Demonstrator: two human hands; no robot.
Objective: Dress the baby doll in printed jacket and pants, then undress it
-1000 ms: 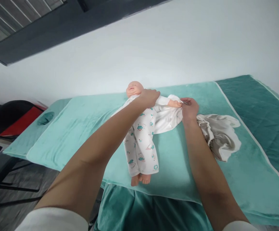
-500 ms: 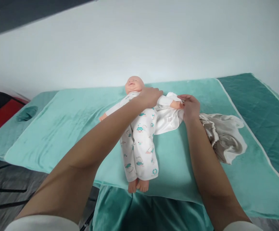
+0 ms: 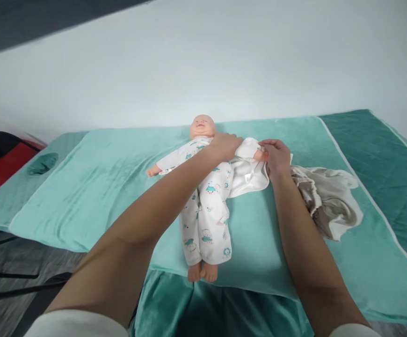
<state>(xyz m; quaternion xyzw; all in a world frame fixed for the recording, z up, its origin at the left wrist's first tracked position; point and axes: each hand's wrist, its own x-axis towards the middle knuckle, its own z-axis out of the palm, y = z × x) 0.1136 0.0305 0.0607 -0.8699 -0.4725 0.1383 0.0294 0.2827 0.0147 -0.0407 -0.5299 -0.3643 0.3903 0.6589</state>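
A baby doll (image 3: 202, 127) lies on its back on the teal bed, feet toward me, in white patterned pants (image 3: 210, 220) and a white long-sleeved baby top (image 3: 247, 180), one side of which lies spread out to the right. My left hand (image 3: 227, 146) is closed around the doll's upper arm and the top's sleeve there; its fingertips are partly hidden. At the end of that arm, the thumb and fingers of my right hand (image 3: 278, 158) pinch the sleeve's cuff beside the doll's small hand (image 3: 260, 155). The doll's other arm stretches out to the left, sleeve on.
A crumpled beige-and-white cloth garment (image 3: 330, 201) lies right of my right forearm. The teal bed cover (image 3: 84, 187) runs up to a white wall (image 3: 203, 61). A face hole (image 3: 43, 164) opens at the bed's left end, near a black and red chair (image 3: 7, 161).
The doll sits slightly farther right in view, partly from a small camera shift. More of the doll's hand is covered by the white sleeve. Both hands keep their places on that arm.
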